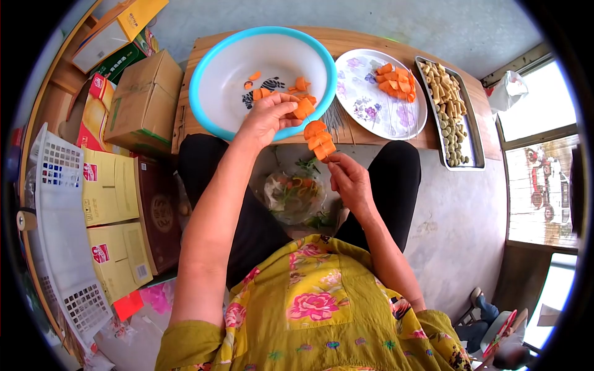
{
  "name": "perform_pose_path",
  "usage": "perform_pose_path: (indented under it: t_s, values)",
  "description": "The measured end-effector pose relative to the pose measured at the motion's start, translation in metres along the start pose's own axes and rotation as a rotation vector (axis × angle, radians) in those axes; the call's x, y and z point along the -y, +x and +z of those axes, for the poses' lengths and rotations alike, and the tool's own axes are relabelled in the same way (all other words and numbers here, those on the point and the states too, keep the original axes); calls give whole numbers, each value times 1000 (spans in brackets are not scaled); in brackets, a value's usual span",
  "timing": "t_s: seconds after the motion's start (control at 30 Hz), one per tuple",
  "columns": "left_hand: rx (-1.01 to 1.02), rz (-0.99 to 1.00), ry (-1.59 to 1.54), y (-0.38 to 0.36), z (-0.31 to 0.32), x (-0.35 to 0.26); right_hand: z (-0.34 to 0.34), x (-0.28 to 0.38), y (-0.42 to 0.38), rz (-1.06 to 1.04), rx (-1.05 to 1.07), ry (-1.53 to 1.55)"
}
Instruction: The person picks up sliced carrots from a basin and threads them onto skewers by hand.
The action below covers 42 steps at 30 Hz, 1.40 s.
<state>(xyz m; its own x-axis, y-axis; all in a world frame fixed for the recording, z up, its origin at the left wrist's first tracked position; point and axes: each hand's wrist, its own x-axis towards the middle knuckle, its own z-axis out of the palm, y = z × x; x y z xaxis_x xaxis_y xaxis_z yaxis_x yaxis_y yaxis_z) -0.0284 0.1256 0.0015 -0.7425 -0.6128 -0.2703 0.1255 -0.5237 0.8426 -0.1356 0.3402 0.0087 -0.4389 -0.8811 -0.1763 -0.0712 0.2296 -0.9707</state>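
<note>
My left hand (270,119) pinches a carrot piece (304,109) over the near rim of a white basin (226,74) with a blue edge. Several more carrot pieces (260,94) lie inside it. My right hand (350,180) is closed at the lower end of a thin skewer, just below the threaded carrot chunks (320,141). The skewer's free tip points up toward the piece in my left hand. Beside the basin, bare thin skewers (336,120) rest on the wooden table (371,44). Finished-looking carrot skewers (396,82) lie on a flowered white plate (354,93).
A metal tray (468,123) at the table's right holds tan and green pieces. Below, between my knees, sits a clear bag (293,201) with vegetable scraps. Cardboard boxes (143,102) and a white plastic basket (59,229) stand at left. A person's leg (486,315) shows lower right.
</note>
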Motion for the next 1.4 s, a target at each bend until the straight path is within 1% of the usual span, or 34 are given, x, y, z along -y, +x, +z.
perform_pose_path:
  t_s: [0.07,0.2,0.27,0.5,0.57,0.6,0.67,0.9,0.97,1.0,1.07,1.17,1.3,1.4]
  values:
    - [29,2,10,0,-1,0,-3,0,0,5,-9,-60]
    - [38,-5,17,0,-1,0,-6,-7,1,37,-34,-65]
    - [65,-13,19,-1,-2,-1,-8,-19,5,-36,-38,-54]
    - [78,-34,29,-2,0,-1,-6,-27,8,-22,-36,-34]
    - [80,-31,33,-1,0,-2,-5,-29,8,31,-34,91]
    - [79,-30,32,-1,-1,-2,-4,-27,8,31,-33,89]
    - [88,-36,20,-1,-1,-2,-2,-24,7,90,-23,196]
    - [99,-26,43,-2,-4,-2,2,-29,8,7,-54,81]
    - [91,-25,57,-2,-4,-2,4,-26,7,41,-44,200]
    - [91,-24,56,-3,-4,-2,4,-23,6,41,-43,199]
    - [107,-22,80,-3,-4,-1,4,-16,3,126,29,336]
    - [87,-25,69,-1,-4,2,7,-11,4,88,16,300]
    - [68,-9,26,-4,1,1,8,-10,6,91,1,298]
    - [19,-62,80,-7,6,-3,7,-10,8,122,10,332]
